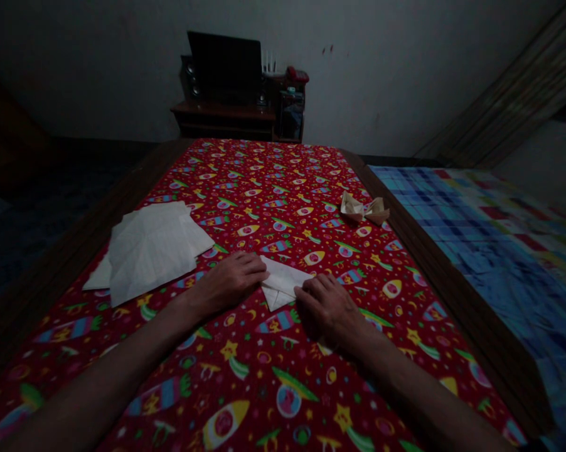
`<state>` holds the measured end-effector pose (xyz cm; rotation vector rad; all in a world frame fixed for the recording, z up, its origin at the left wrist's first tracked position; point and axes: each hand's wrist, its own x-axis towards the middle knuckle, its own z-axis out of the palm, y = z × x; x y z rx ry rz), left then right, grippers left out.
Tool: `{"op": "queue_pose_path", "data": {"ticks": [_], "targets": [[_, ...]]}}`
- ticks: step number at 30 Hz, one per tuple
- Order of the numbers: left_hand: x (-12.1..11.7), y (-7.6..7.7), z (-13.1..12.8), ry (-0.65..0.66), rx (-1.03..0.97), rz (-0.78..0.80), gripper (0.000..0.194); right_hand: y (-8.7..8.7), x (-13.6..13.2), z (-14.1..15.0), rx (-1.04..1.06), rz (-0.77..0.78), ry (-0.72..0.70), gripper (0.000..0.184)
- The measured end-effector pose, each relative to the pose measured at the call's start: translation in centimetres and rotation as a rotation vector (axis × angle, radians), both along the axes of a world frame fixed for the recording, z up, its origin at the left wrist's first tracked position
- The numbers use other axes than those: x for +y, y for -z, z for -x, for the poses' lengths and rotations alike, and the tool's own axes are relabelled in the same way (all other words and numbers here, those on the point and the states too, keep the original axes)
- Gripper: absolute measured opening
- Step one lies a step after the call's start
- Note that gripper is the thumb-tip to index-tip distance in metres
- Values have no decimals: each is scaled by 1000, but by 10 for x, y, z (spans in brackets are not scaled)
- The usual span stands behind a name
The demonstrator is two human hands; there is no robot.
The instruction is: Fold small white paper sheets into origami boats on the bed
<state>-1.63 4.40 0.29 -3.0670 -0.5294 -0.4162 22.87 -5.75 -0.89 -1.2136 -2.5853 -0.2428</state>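
Note:
A white sheet of paper [283, 278], folded into a band with a triangular flap pointing toward me, lies on the red patterned cloth [245, 389]. My left hand [236, 276] presses on its left end, fingers bent together over the edge. At the right end, my right hand [327, 304] has its fingers closed on the paper, the thumb side toward the middle. Both hands rest low on the cloth. Parts of the paper's two ends are hidden under the fingers.
A pile of pale paper sheets [155, 248] lies to the left. Two folded brown paper shapes [364, 208] stand at the right edge of the table. Farther back, a dark monitor [225, 66] and a red telephone [297, 75] sit on a wooden desk [224, 114].

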Motion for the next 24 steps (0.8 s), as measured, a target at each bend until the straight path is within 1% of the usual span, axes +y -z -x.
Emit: {"op": "queue_pose_path", "data": {"ticks": [4,8,9,12,15,17,20,22,24], "targets": [[-9,2,10,-11,92,-45,35,-2,-2,-1,-29,31,-12,29],[-29,1,6,-131,126,-37,44,-4,-3,0,-47,68,-16,31],[-36,1,2,-137,121,-19,46,-4,-3,1,-46,70,-14,31],[-57,3,-11,-59,96,88,49,-5,-3,2,-47,73,3,29],[-69,7,-19,-76,66,165,55,-7,-5,4,-47,98,27,25],[-69,9,-18,-106,60,160,55,-9,-7,6,-42,109,42,24],[-59,9,-10,-163,67,110,50,-10,-12,7,-17,110,83,26],[-52,9,-2,-199,82,81,48,-8,-14,7,14,109,112,28],[-47,8,5,-235,94,56,46,-4,-15,5,66,83,124,26]]}}
